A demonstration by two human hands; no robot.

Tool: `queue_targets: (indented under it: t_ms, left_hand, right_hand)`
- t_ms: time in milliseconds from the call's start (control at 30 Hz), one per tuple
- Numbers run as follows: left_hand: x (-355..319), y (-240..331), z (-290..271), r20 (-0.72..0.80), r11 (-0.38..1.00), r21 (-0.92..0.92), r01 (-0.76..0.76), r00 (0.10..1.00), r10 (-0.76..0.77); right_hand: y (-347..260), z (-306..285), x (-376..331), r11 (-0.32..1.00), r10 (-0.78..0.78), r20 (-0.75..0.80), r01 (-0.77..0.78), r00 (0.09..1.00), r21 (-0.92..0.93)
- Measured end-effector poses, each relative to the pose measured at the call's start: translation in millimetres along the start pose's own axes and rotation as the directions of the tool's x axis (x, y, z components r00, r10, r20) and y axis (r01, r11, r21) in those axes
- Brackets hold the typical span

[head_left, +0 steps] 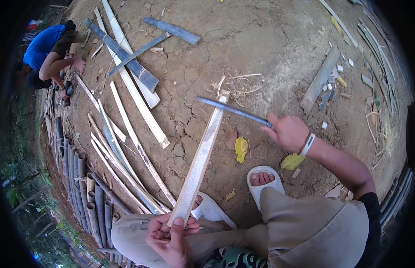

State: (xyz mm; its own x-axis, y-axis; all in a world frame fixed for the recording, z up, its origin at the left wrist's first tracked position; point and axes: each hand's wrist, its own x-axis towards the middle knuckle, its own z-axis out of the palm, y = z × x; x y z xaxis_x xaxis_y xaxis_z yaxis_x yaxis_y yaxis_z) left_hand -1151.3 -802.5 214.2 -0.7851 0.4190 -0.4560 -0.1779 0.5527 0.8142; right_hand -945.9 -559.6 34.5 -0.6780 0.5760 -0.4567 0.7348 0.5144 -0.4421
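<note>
My left hand (174, 239) is closed on the near end of a pale split bamboo strip (199, 156), thumb on top. The strip slants up and away from my lap to the bare ground. My right hand (288, 133) grips the handle of a long narrow-bladed knife (234, 110), which points left. Its blade lies across the strip close to the far end. Thin curled shavings (245, 85) are heaped around that far end. The handle is mostly hidden inside my right fist.
Split bamboo pieces (138, 82) lie at the far left, with thin strips (127, 165) nearer. Bamboo poles (95, 214) are stacked at the lower left. A person in blue (44, 47) crouches far left. A bamboo half (321, 79) lies at right; yellow leaves (241, 149) are by my sandals.
</note>
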Motion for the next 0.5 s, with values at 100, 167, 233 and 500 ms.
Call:
queue_targets:
  t_ms: [100,167,233,500]
  left_hand:
    - [0.5,-1.3,-0.2,0.002,0.999,0.031,-0.013,1.0,0.013]
    - [0.3,1.7,3.2,-0.007,1.0,0.024,-0.017,1.0,0.018]
    - [-1.0,1.4,5.4,0.001,0.998,0.019,-0.057,0.998,0.057]
    - [15.5,1.6,0.7,0.255,0.882,-0.21,0.422,0.894,-0.368]
  right_hand:
    - [6.1,3.5,5.3,1.0,0.017,0.017,-0.017,1.0,-0.017]
    - [20.7,1.7,23.6,0.994,0.091,-0.09,-0.096,0.992,-0.054]
    - [17.0,-6.7,11.7,0.998,0.016,-0.067,-0.02,0.998,-0.065]
    - [-23.1,8.6,-33.8,0.96,-0.245,-0.121,0.258,0.962,0.112]
